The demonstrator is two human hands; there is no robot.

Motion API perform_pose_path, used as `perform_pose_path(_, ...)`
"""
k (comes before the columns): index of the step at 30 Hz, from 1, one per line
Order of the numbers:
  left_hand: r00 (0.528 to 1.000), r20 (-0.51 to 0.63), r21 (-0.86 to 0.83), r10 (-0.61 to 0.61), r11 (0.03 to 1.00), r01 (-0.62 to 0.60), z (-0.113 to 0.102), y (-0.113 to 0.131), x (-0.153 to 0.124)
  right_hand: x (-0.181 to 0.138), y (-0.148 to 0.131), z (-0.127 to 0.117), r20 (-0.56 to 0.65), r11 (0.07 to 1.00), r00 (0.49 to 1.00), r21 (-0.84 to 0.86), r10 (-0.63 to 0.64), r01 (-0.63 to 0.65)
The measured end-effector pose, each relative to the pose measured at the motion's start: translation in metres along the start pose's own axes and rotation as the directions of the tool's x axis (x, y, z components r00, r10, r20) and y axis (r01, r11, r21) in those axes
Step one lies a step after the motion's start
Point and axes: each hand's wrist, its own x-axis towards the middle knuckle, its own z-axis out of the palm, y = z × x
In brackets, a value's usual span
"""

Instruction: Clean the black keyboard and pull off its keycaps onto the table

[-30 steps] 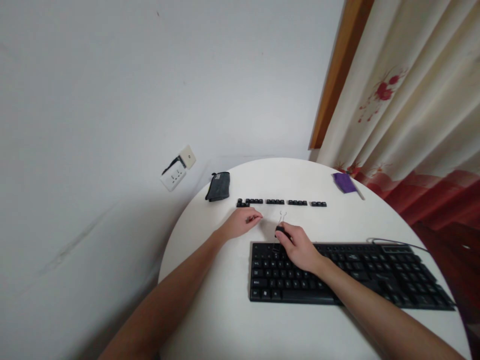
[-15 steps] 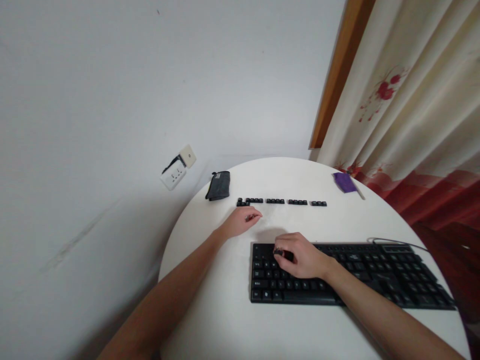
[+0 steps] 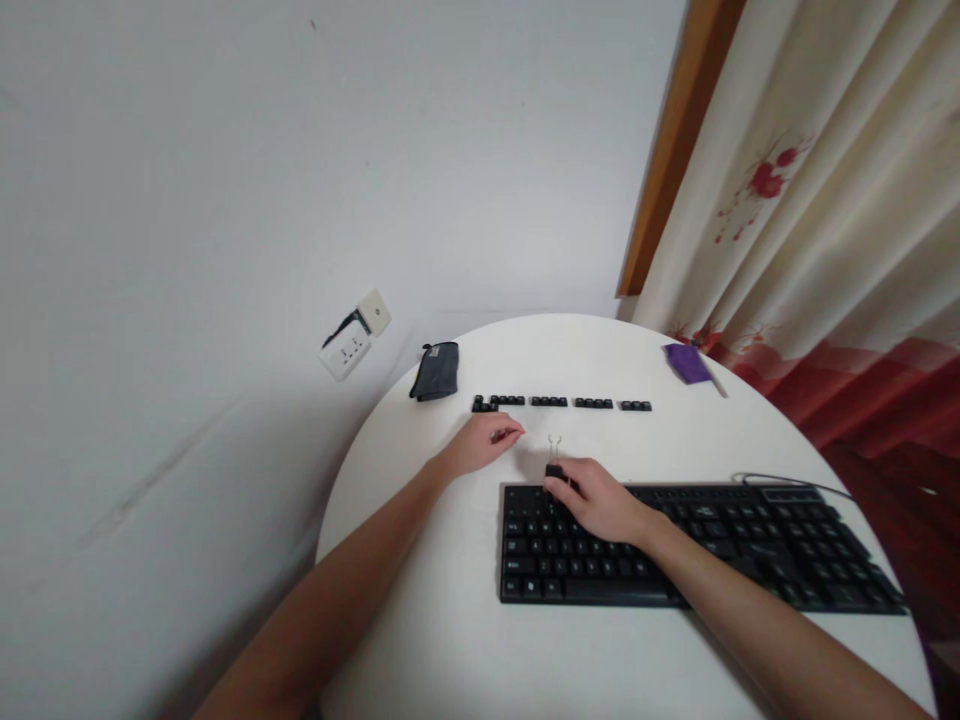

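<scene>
My right hand is closed on a keycap puller, a black piece whose thin wire prongs point up and away from me. It is over the upper left part of a black keyboard. To the left, my left hand is beside the keyboard, near the table, with thumb and fingers pinched together. Whatever may be between those fingers cannot be made out. Just beyond it lies a row of loose black keycaps, set in small groups, with a few partly behind the left hand.
A dark pouch lies at the far left of the round white table. At the far right is a purple cloth or packet with a pale stick beside it. The keyboard cable runs off right. Wall and curtain border the table.
My right hand has shifted slightly up and away from me, and the keycap puller's wire prongs now show, pointing away. My left hand has stayed in place.
</scene>
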Motion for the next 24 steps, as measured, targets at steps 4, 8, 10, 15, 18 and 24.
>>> perform_pose_path(4,1.0,0.009,-0.013,0.002,1.0,-0.002,-0.002,0.005,0.001,0.005,0.007,0.0,-0.015,0.983,0.997,0.168,0.08,-0.076)
perform_pose_path(8,1.0,0.023,-0.045,-0.014,0.999,0.015,-0.005,0.024,0.0,0.009,0.015,0.002,-0.151,0.953,0.98,0.29,0.131,-0.083)
perform_pose_path(10,0.999,0.039,-0.084,-0.037,0.996,0.04,-0.003,0.038,-0.001,0.01,0.018,0.002,-0.267,0.951,0.948,0.295,0.172,-0.089)
perform_pose_path(15,0.998,0.048,-0.211,-0.043,0.976,0.052,0.014,0.064,-0.003,0.011,0.018,0.001,-0.392,0.963,0.901,0.253,0.185,-0.087)
perform_pose_path(18,0.999,0.021,-0.211,-0.04,0.977,0.044,0.023,0.068,-0.004,0.009,0.015,0.001,-0.387,0.97,0.91,0.236,0.152,-0.061)
perform_pose_path(24,0.999,-0.035,-0.186,-0.039,0.982,0.032,0.03,0.065,-0.005,0.009,0.014,0.002,-0.41,0.979,0.898,0.184,0.158,-0.088)
